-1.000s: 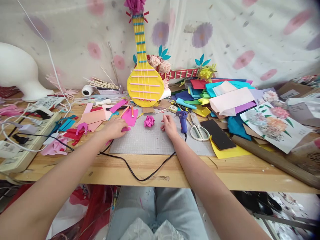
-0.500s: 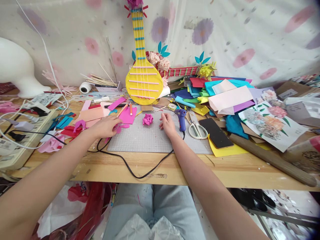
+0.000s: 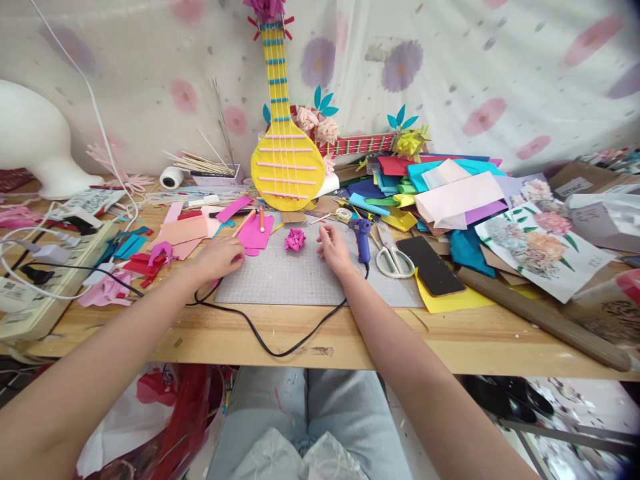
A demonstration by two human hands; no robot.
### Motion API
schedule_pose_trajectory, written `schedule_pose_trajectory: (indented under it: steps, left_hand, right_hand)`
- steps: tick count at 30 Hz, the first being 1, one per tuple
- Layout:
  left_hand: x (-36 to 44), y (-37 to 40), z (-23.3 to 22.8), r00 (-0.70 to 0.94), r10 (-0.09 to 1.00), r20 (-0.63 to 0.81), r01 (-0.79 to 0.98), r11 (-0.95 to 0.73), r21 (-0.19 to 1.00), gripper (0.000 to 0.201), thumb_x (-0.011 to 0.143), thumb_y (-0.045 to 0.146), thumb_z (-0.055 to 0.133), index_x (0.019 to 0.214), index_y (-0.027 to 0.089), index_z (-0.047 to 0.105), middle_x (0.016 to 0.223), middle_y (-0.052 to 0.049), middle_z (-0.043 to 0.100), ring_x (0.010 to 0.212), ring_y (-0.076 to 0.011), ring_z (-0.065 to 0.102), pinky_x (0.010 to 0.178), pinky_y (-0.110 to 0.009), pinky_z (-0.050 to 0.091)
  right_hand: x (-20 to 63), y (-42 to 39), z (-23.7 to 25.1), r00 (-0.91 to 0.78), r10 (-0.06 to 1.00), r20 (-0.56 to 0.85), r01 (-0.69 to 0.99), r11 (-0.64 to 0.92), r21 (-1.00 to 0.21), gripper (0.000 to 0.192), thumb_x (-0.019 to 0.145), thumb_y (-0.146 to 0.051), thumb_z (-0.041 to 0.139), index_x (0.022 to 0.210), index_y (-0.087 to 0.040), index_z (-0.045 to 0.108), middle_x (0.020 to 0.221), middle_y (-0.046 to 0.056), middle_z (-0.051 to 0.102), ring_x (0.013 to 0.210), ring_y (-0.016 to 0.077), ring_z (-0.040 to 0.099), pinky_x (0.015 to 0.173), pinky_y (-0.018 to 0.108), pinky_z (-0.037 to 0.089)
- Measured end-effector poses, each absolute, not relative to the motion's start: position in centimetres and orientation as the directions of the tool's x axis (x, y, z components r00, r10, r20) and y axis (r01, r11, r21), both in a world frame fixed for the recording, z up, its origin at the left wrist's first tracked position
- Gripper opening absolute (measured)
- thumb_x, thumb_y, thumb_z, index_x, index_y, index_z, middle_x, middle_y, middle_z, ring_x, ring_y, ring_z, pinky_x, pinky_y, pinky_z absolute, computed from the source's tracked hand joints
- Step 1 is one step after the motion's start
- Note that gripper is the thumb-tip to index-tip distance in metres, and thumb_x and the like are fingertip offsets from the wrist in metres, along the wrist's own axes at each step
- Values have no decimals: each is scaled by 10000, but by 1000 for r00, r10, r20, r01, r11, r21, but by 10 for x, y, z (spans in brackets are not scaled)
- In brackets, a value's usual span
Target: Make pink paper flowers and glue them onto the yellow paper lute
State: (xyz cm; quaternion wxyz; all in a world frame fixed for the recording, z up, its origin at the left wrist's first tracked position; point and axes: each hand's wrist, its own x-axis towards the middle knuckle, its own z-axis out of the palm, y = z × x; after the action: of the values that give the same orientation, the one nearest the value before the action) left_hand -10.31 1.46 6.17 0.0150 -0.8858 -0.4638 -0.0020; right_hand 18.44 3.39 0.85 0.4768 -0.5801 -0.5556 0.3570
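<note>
The pink paper flower (image 3: 295, 239) sat mid-frame on the grey cutting mat (image 3: 300, 280), between my hands. My left hand (image 3: 219, 257) pressed flat, open, on a pink paper scrap (image 3: 251, 251); my right hand (image 3: 334, 249) rested loosely open (holding nothing) beside the blue glue gun (image 3: 363, 239).

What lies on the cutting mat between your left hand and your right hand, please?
A crumpled magenta paper flower lies on the cutting mat between left hand and right hand, in the head view.
</note>
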Motion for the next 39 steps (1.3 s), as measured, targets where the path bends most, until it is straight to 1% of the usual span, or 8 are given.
schedule_pose_trajectory:
  steps: [6, 16, 19, 22, 26, 31, 36, 39]
  left_hand:
    - [-112, 20, 62, 606, 795, 9, 795, -606, 32, 212, 714, 167, 478, 829, 217, 649, 959, -54, 632, 956, -219, 543, 901, -349, 387]
    - [-109, 22, 61, 555, 832, 6, 832, -555, 17, 196, 757, 194, 455, 761, 213, 650, 875, -75, 629, 925, -231, 545, 891, -365, 396]
    - [-112, 24, 61, 588, 809, -10, 809, -588, -2, 223, 767, 190, 448, 854, 219, 650, 955, -69, 621, 977, -226, 529, 909, -354, 385]
    - [-113, 28, 63, 627, 779, -33, 779, -626, 26, 212, 758, 188, 468, 870, 219, 646, 965, -66, 610, 1005, -226, 505, 930, -357, 369]
    - [-112, 31, 65, 610, 790, -65, 792, -609, 36, 121, 724, 195, 512, 737, 216, 630, 890, -70, 585, 1004, -240, 475, 899, -362, 380]
    - [-111, 29, 64, 602, 796, -51, 797, -598, 83, 132, 717, 140, 505, 633, 205, 583, 803, -75, 564, 954, -244, 487, 849, -342, 388]
    - [-112, 26, 60, 565, 825, -2, 821, -562, 96, 114, 751, 184, 483, 670, 203, 561, 823, -69, 573, 968, -241, 485, 873, -351, 389]
    - [-100, 23, 63, 463, 880, 104, 843, -473, 254, 114, 775, 269, 478, 744, 197, 561, 883, -64, 578, 991, -228, 490, 901, -363, 389]
  right_hand:
    - [195, 32, 22, 63, 967, 249, 397, 205, -895, 335, 875, -494, 373, 855, -205, 540, 698, -10, 593, 525, 88, 544, 499, 195, 411]
    - [207, 3, 73, -5, 880, 474, 510, 410, -756, 410, 880, -552, 354, 852, -202, 567, 672, 0, 591, 580, 107, 546, 555, 214, 424]
    - [225, -1, 86, 143, 798, 585, 506, 449, -737, 406, 885, -544, 346, 865, -199, 560, 651, -8, 560, 570, 100, 537, 579, 224, 431]
    - [247, 6, 87, 411, 624, 664, 481, 470, -740, 407, 902, -527, 295, 872, -194, 526, 616, -16, 505, 536, 97, 506, 551, 227, 417]
    - [271, 23, 67, 651, 491, 579, 372, 459, -807, 412, 912, -514, 224, 847, -185, 464, 577, -18, 456, 455, 99, 422, 465, 240, 375]
    - [278, 37, 26, 714, 552, 431, 335, 272, -902, 438, 885, -573, 225, 840, -201, 452, 612, -16, 493, 526, 127, 495, 571, 294, 453]
    - [271, 38, 7, 598, 714, 363, 305, 216, -927, 453, 859, -608, 270, 911, -194, 446, 817, 35, 556, 749, 155, 576, 726, 333, 477]
    - [264, 34, 7, 509, 802, 313, 304, 173, -937, 502, 845, -619, 301, 1011, -172, 459, 938, 70, 566, 851, 170, 566, 824, 366, 448]
